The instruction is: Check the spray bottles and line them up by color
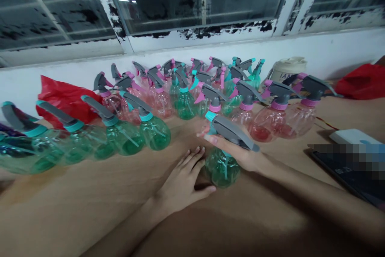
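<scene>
My right hand (237, 150) is closed around the neck of a green spray bottle (221, 167) with a grey trigger head and teal nozzle, standing on the brown table (90, 205). My left hand (183, 181) lies flat on the table just left of that bottle, fingers stretched out, thumb near the bottle's base. Behind them stand several green spray bottles (152, 128) and pink spray bottles (270, 122) in rows.
A red plastic bag (64, 96) lies at the back left and another red bag (362, 82) at the back right. A cream lidded tub (287, 68) stands by the white wall. A white box (351, 136) and a dark flat device (351, 173) lie at the right.
</scene>
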Action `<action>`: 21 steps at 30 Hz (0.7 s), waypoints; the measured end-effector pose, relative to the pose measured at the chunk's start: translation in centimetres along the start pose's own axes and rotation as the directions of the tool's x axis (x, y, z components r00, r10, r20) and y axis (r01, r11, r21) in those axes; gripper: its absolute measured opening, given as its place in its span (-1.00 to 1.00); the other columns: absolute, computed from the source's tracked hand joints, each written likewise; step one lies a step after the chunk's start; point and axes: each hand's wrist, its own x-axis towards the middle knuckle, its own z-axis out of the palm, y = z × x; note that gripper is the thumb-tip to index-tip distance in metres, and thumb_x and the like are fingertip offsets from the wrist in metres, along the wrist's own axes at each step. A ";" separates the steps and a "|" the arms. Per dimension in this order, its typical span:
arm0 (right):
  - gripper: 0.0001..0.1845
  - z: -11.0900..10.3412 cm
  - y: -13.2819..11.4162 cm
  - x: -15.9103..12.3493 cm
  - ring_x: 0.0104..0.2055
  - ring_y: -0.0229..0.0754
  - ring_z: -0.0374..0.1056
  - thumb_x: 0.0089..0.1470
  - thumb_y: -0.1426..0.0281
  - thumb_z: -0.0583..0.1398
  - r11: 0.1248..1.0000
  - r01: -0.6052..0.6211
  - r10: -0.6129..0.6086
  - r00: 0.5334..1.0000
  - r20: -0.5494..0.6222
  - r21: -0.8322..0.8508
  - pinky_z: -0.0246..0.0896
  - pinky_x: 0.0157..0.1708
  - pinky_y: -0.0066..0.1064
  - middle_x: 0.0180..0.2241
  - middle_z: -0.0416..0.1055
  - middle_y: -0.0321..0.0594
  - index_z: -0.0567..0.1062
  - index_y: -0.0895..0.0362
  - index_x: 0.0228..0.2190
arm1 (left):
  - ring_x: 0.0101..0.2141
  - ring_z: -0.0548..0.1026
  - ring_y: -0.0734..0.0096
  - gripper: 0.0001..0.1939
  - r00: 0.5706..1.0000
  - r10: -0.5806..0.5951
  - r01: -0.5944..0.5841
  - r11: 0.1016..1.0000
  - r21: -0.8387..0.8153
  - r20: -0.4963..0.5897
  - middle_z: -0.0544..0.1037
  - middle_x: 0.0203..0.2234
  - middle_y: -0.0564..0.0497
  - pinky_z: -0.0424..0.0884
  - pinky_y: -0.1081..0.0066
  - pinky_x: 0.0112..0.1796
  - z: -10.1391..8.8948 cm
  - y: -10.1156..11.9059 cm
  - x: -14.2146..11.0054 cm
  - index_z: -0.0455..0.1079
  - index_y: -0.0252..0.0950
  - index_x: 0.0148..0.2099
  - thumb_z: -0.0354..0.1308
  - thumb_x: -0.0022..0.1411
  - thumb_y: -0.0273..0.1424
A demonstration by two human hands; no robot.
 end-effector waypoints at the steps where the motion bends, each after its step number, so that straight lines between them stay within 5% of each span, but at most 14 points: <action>1: -0.79 0.0 0.0 0.0 -0.23 -0.18 0.42 0.08 0.21 0.20 1.000 0.003 -0.004 1.000 0.005 0.017 0.31 -0.18 -0.29 -0.28 0.49 -0.27 0.48 0.05 -0.27 | 0.23 0.09 0.05 -0.27 1.000 -0.002 0.002 1.000 -0.001 0.004 0.21 0.21 -0.27 0.06 0.06 0.17 0.0 0.0 0.0 0.15 -0.42 0.21 0.12 0.19 0.00; 21: -0.83 0.1 0.0 -0.5 -0.09 -0.15 0.42 0.07 0.25 0.22 1.000 0.014 -0.014 1.000 -0.014 -0.028 0.27 -0.01 -0.24 -0.19 0.52 -0.31 0.48 -0.01 -0.25 | 0.22 0.13 0.06 -0.26 1.000 -0.012 0.012 1.000 -0.006 -0.002 0.21 0.21 -0.27 0.08 0.08 0.17 -0.1 0.1 0.1 0.13 -0.42 0.23 0.12 0.18 -0.01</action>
